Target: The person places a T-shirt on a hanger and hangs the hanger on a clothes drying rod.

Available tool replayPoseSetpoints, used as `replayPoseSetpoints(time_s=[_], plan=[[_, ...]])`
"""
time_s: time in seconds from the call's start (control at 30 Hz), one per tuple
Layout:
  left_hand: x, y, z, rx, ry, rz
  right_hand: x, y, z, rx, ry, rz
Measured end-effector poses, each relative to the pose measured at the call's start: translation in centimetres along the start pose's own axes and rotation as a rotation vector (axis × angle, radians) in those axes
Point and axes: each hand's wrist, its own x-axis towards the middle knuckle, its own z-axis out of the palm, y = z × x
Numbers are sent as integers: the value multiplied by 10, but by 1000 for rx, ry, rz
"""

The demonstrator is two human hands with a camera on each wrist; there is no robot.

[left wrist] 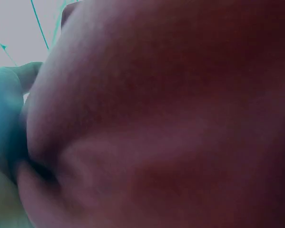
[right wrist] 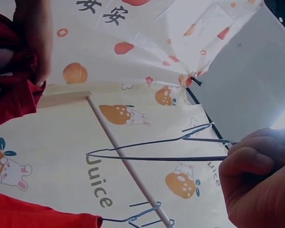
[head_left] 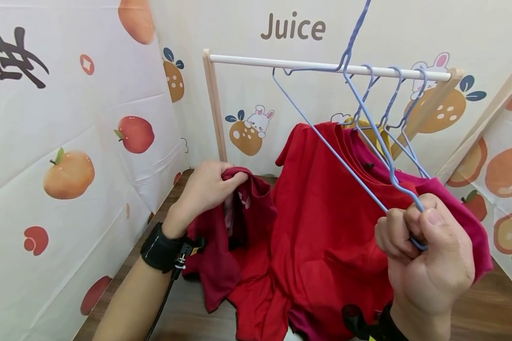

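My left hand (head_left: 205, 187) grips the upper edge of a dark red shirt (head_left: 213, 270), whose neck opening gapes beside the thumb. The rest of that shirt droops onto the table. A light blue wire hanger (head_left: 355, 35) is in my right hand (head_left: 431, 255), fingers curled round its lower end, its neck pointing up in front of the rack. In the right wrist view the hanger (right wrist: 166, 158) has no clothing on it. A blurred reddish surface (left wrist: 171, 118) fills most of the left wrist view; I cannot tell what it is.
Bright red shirts (head_left: 307, 189) and a magenta shirt (head_left: 461, 222) hang on blue hangers from the white rail (head_left: 256, 60) of a wooden-ended rack. Red cloth spreads over the brown table (head_left: 175, 312). A fruit-printed cloth (head_left: 123, 90) backs and flanks the table.
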Motion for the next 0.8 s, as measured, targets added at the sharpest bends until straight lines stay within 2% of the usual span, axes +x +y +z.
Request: replayPoseSetpoints(time_s=[0.13, 0.27, 0.37, 0.53, 0.67, 0.8], plan=[[2, -13, 11, -61, -62, -55, 1, 1, -3, 3, -22, 9], [2, -23, 19, -134, -109, -97, -1, -1, -8, -52, -66, 47], [1, -29, 24, -157, -101, -94, -2, -1, -10, -87, -92, 76], [0, -39, 31, -192, -51, -117, -2, 0, -12, -95, -76, 105], [2, -44, 33, -164, -57, -138, -2, 1, -14, -103, -49, 114], [5, -46, 34, -109, -134, -137, 0, 5, -16, -80, -55, 111]])
